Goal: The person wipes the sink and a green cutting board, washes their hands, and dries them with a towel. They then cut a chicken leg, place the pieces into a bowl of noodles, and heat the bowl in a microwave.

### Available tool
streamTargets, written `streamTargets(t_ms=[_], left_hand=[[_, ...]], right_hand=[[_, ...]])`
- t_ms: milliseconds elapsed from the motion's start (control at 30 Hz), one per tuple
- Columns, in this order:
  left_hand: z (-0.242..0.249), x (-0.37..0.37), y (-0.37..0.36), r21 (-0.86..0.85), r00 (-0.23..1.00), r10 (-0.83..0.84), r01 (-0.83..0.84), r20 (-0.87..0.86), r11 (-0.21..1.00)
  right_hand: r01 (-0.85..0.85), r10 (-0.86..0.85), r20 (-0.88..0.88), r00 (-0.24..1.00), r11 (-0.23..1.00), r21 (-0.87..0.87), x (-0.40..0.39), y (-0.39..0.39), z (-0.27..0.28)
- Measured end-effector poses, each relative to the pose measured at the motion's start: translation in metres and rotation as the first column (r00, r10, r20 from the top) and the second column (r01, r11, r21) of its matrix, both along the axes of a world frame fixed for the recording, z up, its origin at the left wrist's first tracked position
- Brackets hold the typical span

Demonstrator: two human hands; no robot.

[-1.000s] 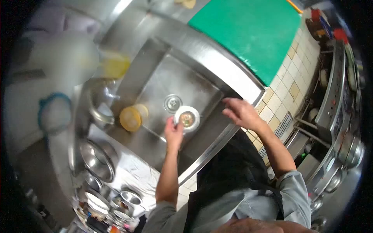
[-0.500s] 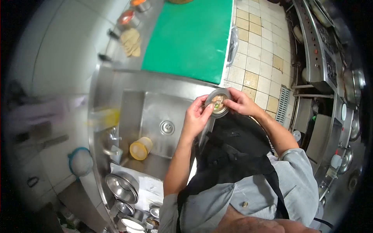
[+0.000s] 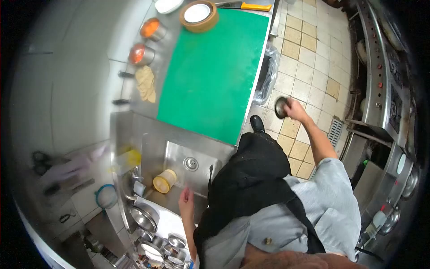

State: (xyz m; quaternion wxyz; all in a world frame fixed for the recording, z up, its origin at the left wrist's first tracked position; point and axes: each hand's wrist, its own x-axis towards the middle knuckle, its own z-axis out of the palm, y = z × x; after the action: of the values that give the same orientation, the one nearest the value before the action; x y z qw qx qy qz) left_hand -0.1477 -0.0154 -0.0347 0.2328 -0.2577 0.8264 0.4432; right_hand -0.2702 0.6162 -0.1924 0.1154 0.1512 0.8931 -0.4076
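My right hand [image 3: 294,110] grips a small round metal bowl [image 3: 281,108] by its side, out over the tiled floor and close to a bin lined with a clear bag [image 3: 267,85]. Motion blurs the bowl, and its inside looks dark. Low at the near edge of the steel sink [image 3: 210,154] is my left hand [image 3: 187,200], its fingers curled together; I cannot tell whether anything small is in them. A tub with a yellow rim [image 3: 165,181] lies on its side in the basin, just beyond that hand.
A green cutting board [image 3: 215,71] bears a round wooden piece with a white dish [image 3: 197,13]. A yellow-handled knife [image 3: 255,6] lies behind it. Two metal containers of orange-red food [image 3: 142,54] and a cloth [image 3: 145,84] stand left. Metal bowls [image 3: 143,218] crowd the near left; a stove [image 3: 380,67] is right.
Both hands held the bowl before my body. The left has let go and dropped back toward the sink's near edge; the right has carried the bowl right, over the floor. The view has shifted.
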Motion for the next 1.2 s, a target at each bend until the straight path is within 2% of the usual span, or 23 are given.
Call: streamTargets(t_ms=[33, 100, 133, 167, 233, 267, 333, 367, 400, 433, 467, 533, 600, 667, 733, 767, 833, 867, 933, 1033, 1067, 1133, 1200], left_hand=[[0.009, 0.010, -0.005, -0.018, 1.000, 0.002, -0.002, 0.003, 1.000], [0.024, 0.015, -0.012, 0.121, 0.908, 0.284, -0.333, 0.307, 0.935], [0.042, 0.011, -0.008, 0.100, 0.904, 0.291, -0.336, 0.312, 0.936], [0.066, 0.009, -0.003, 0.034, 0.877, 0.366, -0.395, 0.311, 0.918], [0.067, -0.001, -0.014, -0.018, 0.863, 0.459, -0.466, 0.209, 0.884], [0.064, -0.003, -0.025, 0.039, 0.898, 0.424, -0.431, 0.116, 0.902], [0.062, -0.003, -0.044, 0.053, 0.915, 0.399, -0.396, -0.054, 0.917], [0.053, -0.009, -0.053, -0.061, 0.924, 0.368, -0.376, -0.104, 0.925], [0.052, -0.023, -0.049, -0.172, 0.919, 0.331, -0.369, -0.216, 0.913], [0.044, -0.034, -0.067, -0.181, 0.934, 0.319, -0.346, -0.162, 0.921], [0.028, -0.040, -0.081, -0.054, 0.899, 0.391, -0.408, -0.199, 0.911], [-0.004, -0.074, -0.093, -0.022, 0.794, 0.564, -0.583, -0.225, 0.812], [-0.043, -0.104, -0.121, 0.059, 0.775, 0.585, -0.590, -0.240, 0.805], [-0.049, -0.143, -0.116, 0.212, 0.620, 0.725, -0.697, -0.302, 0.685], [-0.147, -0.163, -0.183, 0.110, 0.406, 0.752, -0.841, -0.520, 0.530], [-0.135, -0.165, -0.182, 0.122, 0.402, 0.766, -0.844, -0.501, 0.523], [-0.076, -0.187, -0.173, 0.398, 0.073, 0.991, -0.910, -0.115, 0.113], [-0.077, -0.183, -0.180, 0.399, 0.070, 0.993, -0.911, -0.094, 0.102], [-0.086, -0.179, -0.203, 0.417, 0.372, 0.927, -0.838, -0.035, 0.352], [-0.115, -0.174, -0.231, 0.503, 0.543, 0.833, -0.693, -0.107, 0.517], [-0.108, -0.174, -0.235, 0.506, 0.535, 0.839, -0.699, -0.097, 0.505], [-0.068, -0.177, -0.243, 0.843, 0.327, 0.909, -0.535, 0.260, -0.049], [-0.060, -0.166, -0.241, 0.865, 0.304, 0.914, -0.493, 0.268, -0.090]], right_hand=[[0.034, -0.040, -0.100, 0.994, 0.998, -0.057, -0.025, 0.001, 0.008], [0.310, -0.285, 0.122, 0.951, 0.862, -0.400, -0.078, -0.001, 0.054], [0.309, -0.315, 0.025, 0.949, 0.909, -0.280, -0.085, 0.011, -0.005], [0.104, -0.106, 0.052, 0.993, 0.994, 0.041, -0.087, 0.015, -0.030], [0.068, -0.045, 0.229, 0.972, 0.994, -0.091, -0.073, 0.013, -0.059], [0.240, -0.210, 0.216, 0.954, 0.963, -0.123, -0.061, 0.010, -0.052], [0.192, -0.190, -0.033, 0.981, 0.978, 0.084, -0.027, 0.024, -0.090], [0.150, -0.165, 0.069, 0.984, 0.971, 0.185, -0.010, 0.034, -0.105], [0.115, -0.112, -0.045, 0.993, 0.991, 0.072, -0.001, 0.036, -0.103], [0.296, -0.269, 0.141, 0.953, 0.923, -0.247, -0.009, 0.011, -0.050], [0.384, -0.316, 0.254, 0.914, 0.875, -0.295, 0.001, 0.013, -0.048], [0.569, -0.542, 0.186, 0.819, 0.727, -0.385, 0.006, 0.019, -0.061], [0.651, -0.730, 0.112, 0.674, 0.515, -0.558, 0.007, 0.012, -0.027], [0.538, -0.696, -0.033, 0.717, 0.583, -0.609, -0.006, -0.016, 0.037], [0.452, -0.648, -0.120, 0.752, 0.640, -0.622, -0.010, -0.034, 0.086], [0.423, -0.613, -0.160, 0.774, 0.688, -0.590, -0.010, -0.048, 0.113], [0.358, -0.555, -0.193, 0.810, 0.727, -0.586, -0.004, -0.067, 0.143], [0.339, -0.530, -0.205, 0.823, 0.747, -0.571, -0.001, -0.082, 0.156], [0.326, -0.522, -0.217, 0.825, 0.753, -0.572, 0.001, -0.137, 0.181], [0.267, -0.412, -0.128, 0.902, 0.767, -0.583, 0.004, -0.219, 0.184], [0.192, -0.289, -0.079, 0.954, 0.792, -0.579, 0.001, -0.251, 0.186], [-0.012, -0.010, -0.038, 0.999, 0.843, -0.538, -0.011, -0.304, 0.175], [-0.248, 0.261, -0.040, 0.965, 0.844, -0.476, -0.027, -0.360, 0.161]])
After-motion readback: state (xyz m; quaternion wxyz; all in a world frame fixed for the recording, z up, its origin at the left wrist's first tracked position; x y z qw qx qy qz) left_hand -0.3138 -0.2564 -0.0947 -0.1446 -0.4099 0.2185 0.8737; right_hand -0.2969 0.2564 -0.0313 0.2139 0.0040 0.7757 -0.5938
